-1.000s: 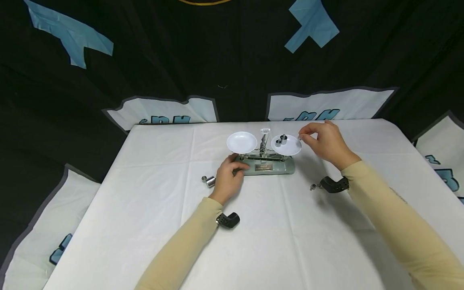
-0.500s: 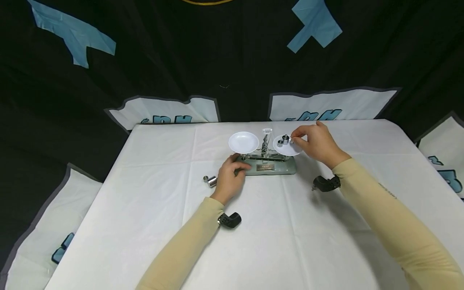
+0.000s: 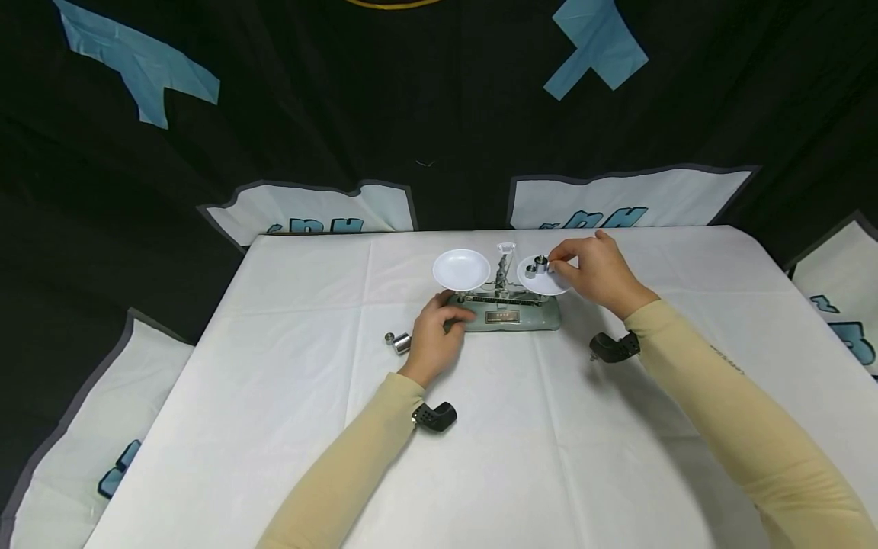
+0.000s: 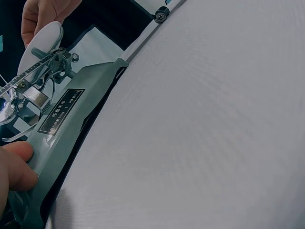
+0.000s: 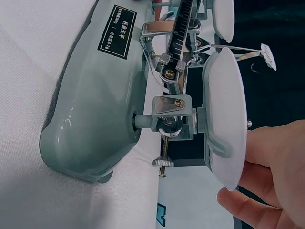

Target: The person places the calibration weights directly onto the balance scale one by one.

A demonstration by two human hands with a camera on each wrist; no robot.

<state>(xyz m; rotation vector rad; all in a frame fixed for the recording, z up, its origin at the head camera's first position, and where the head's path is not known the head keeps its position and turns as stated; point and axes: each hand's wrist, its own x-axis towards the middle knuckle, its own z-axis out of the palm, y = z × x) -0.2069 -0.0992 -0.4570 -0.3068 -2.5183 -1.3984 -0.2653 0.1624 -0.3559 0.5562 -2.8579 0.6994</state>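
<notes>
A green balance scale [image 3: 531,314] with two white pans stands near the far side of the table. My left hand [image 3: 434,335] holds the left end of its base, thumb in front; the left wrist view shows fingers [image 4: 21,174] against the green casing. Over the right pan [image 3: 543,289], my right hand [image 3: 597,268] pinches a small metal weight, mostly covered by the fingertips. Two metal weights, a taller one [image 3: 541,264] and a shorter one [image 3: 530,271], stand on that pan. In the right wrist view the pan [image 5: 228,114] hides my fingertips. Nothing lies on the left pan [image 3: 461,269].
A large cylindrical weight [image 3: 402,344] lies beside a small one [image 3: 389,338] left of my left hand. Tiny metal pieces [image 3: 594,357] show by the right wrist camera [image 3: 613,348]. A white cloth covers the table [image 3: 494,457]; a black curtain [image 3: 453,114] hangs behind.
My right hand has moved left from the right pan's outer edge, bringing the small weight in over the pan beside the other two. My left hand has stayed on the base.
</notes>
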